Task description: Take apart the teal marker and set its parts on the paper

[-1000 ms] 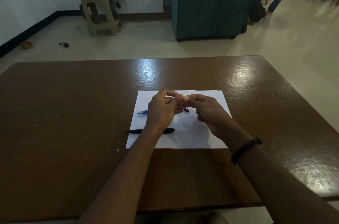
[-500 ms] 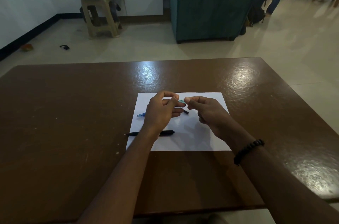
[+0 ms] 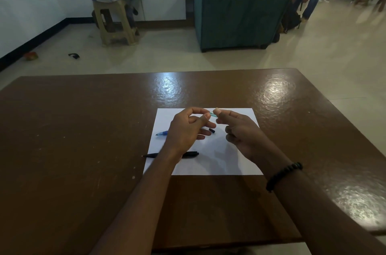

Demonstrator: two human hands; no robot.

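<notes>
The pen looks partly taken apart: a blue barrel (image 3: 162,133) and a small black cap (image 3: 211,130) lie on the paper (image 3: 219,163), still to be joined. The right hand (image 3: 243,132) pinches a thin teal refill (image 3: 213,114), seemingly lying left-right, tip toward the left hand (image 3: 187,129), whose fingers curl at its tip without clearly gripping

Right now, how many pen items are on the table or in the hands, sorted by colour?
Black: 2, the black pen lying on the paper and a small black cap beside the left hand.
Blue: 1, the blue pen piece, partly hidden by that hand.
Teal: 1, the thin teal piece pinched by the right hand.
Total: 4.
</notes>
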